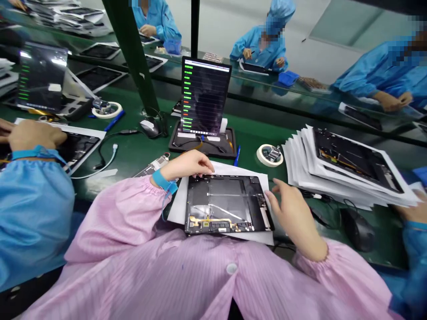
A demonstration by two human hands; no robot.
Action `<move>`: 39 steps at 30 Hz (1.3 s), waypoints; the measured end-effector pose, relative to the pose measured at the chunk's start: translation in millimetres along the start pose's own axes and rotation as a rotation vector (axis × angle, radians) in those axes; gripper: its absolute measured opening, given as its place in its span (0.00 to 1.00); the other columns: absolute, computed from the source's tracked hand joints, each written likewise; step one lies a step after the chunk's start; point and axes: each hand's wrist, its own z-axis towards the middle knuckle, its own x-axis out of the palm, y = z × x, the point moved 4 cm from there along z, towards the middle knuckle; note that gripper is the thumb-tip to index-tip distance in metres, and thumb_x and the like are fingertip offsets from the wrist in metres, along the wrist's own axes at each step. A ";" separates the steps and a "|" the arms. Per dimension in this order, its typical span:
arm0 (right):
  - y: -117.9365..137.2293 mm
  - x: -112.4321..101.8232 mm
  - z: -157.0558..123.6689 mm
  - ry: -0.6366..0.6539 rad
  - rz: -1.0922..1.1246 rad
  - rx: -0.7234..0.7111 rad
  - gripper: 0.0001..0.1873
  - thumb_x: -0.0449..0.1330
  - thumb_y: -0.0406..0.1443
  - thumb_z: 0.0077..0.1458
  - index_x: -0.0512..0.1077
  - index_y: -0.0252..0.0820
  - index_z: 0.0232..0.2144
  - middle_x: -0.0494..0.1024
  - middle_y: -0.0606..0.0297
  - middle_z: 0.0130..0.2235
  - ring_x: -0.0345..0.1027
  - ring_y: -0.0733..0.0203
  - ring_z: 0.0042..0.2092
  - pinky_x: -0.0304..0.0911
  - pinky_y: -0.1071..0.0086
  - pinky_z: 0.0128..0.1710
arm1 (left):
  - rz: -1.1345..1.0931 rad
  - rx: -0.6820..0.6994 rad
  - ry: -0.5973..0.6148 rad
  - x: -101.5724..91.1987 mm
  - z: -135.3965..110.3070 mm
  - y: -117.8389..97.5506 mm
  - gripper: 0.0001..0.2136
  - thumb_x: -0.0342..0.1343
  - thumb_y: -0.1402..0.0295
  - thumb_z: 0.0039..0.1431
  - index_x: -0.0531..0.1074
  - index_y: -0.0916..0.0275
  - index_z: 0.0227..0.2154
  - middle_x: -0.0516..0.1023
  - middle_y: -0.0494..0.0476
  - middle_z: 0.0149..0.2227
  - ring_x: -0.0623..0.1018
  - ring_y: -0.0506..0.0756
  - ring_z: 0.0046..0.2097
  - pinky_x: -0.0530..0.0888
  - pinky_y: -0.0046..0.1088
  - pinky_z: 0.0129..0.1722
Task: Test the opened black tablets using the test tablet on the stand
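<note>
An opened tablet (230,191) lies on white paper (178,206) in front of me, its dark inside, flat cables and small boards showing. My left hand (188,163), with a blue wrist strap (163,180), rests at the tablet's far edge, left of its middle. Its thumb and fingertips are pinched together there; what is between them, if anything, is too small to make out. Just beyond the tablet's right side is my right hand (288,206), thumb and fingers apart and holding nothing.
Behind the tablet stands a lit screen (205,98) in a black tray (173,141), beside a blue pen (237,156). A tape roll (269,154) and a stack of papers with tablets (300,164) are to the right. A black mouse (358,229) lies nearer. Co-workers sit on both sides and opposite.
</note>
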 end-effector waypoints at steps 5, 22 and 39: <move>86.2 48.0 25.2 0.368 0.117 -0.489 0.04 0.56 0.35 0.60 0.70 0.43 0.35 0.74 0.59 0.37 0.65 0.54 0.42 0.61 0.59 0.44 | 0.101 -0.077 0.157 6.6 -1.2 8.3 0.04 0.59 0.70 0.43 0.78 0.64 0.22 0.74 0.53 0.18 0.72 0.50 0.21 0.64 0.22 0.19; 90.5 94.2 34.6 0.437 0.228 -0.388 0.06 0.63 0.35 0.55 0.68 0.42 0.33 0.69 0.66 0.31 0.60 0.59 0.37 0.55 0.65 0.39 | 0.315 -0.124 0.308 24.8 -5.9 8.6 0.08 0.53 0.75 0.43 0.77 0.63 0.24 0.74 0.49 0.18 0.72 0.49 0.22 0.64 0.21 0.23; 90.1 95.2 35.1 0.452 0.275 -0.371 0.04 0.59 0.33 0.56 0.67 0.43 0.29 0.69 0.67 0.29 0.60 0.60 0.36 0.53 0.65 0.39 | 0.315 -0.068 0.312 27.5 -7.7 7.8 0.08 0.53 0.75 0.41 0.77 0.62 0.23 0.74 0.49 0.19 0.70 0.49 0.22 0.60 0.23 0.22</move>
